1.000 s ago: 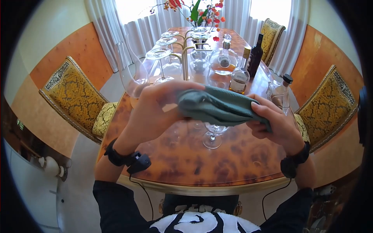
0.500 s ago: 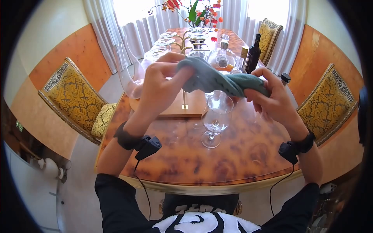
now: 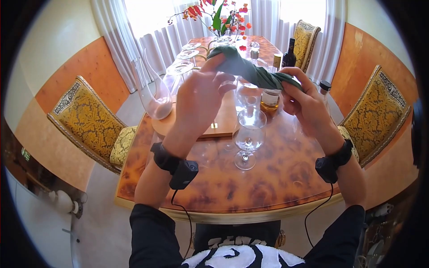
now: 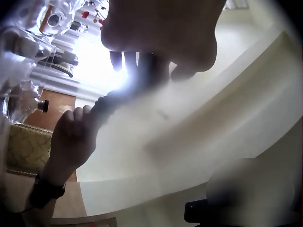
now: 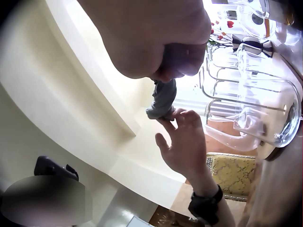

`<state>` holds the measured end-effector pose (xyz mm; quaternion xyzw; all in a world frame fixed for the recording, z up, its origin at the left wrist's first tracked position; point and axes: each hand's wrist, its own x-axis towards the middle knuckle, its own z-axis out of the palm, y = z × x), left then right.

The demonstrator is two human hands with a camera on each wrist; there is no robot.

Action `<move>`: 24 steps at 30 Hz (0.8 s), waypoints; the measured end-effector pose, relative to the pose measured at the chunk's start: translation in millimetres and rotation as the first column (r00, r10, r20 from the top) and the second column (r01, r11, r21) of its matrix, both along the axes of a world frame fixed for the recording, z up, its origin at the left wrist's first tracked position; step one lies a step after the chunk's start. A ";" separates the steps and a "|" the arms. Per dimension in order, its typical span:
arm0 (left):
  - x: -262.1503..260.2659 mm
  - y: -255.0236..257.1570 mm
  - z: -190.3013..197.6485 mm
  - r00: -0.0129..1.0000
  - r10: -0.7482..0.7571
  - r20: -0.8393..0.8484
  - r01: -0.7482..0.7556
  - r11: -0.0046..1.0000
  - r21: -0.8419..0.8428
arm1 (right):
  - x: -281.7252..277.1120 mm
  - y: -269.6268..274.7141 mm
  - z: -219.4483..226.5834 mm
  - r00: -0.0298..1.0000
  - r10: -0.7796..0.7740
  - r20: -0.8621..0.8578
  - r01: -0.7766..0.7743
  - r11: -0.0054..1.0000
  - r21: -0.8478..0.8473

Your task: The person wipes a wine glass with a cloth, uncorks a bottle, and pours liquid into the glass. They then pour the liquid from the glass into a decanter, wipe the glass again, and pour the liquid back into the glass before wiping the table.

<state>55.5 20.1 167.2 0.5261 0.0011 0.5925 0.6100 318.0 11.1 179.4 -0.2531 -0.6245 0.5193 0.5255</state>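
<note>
A grey-green cloth [image 3: 257, 73], twisted into a thick rope, stretches in the air between both hands above the table. My left hand [image 3: 199, 100] is raised at its left end, which wraps over the fingertips; in the right wrist view the thumb stands apart from the cloth. With bent fingers and thumb, my right hand [image 3: 310, 105] pinches the narrower right end. Below the cloth an empty stemmed glass [image 3: 248, 131] stands upright on the glossy wooden table [image 3: 268, 187]. In the left wrist view, the near hand is dark and hides much of the cloth.
At the left stands a curved glass decanter [image 3: 158, 105]. A wooden-based rack holds upside-down glasses [image 3: 180, 68]. On the right are an amber-filled bottle [image 3: 270, 100], a dark wine bottle [image 3: 289, 56] and a black-capped bottle [image 3: 325, 87]. Chairs [image 3: 87, 111] flank the table.
The cloth's left end has risen, and the cloth has gone from loosely folded to more tightly twisted. My left hand has turned and moved up and right; the right hand keeps its end.
</note>
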 end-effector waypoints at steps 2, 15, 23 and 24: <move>2.0 -2.0 1.5 0.965 0.225 -0.134 -0.217 0.974 0.066 | 0.0 0.1 -1.0 0.999 0.017 -0.051 -0.018 1.000 -0.025; -15.2 -3.0 26.0 -0.047 0.980 -0.194 -0.199 0.181 0.963 | 22.9 9.5 -2.1 0.992 0.112 0.062 -0.103 0.986 -0.134; -24.1 -2.8 67.3 0.193 0.854 -0.483 -0.071 0.503 0.862 | 33.2 -0.6 28.5 0.822 0.259 0.506 -0.215 0.966 -0.145; -24.1 -2.1 72.9 0.218 0.794 -0.568 -0.034 0.588 0.808 | 31.3 -2.3 33.8 0.776 0.269 0.571 -0.225 0.963 -0.147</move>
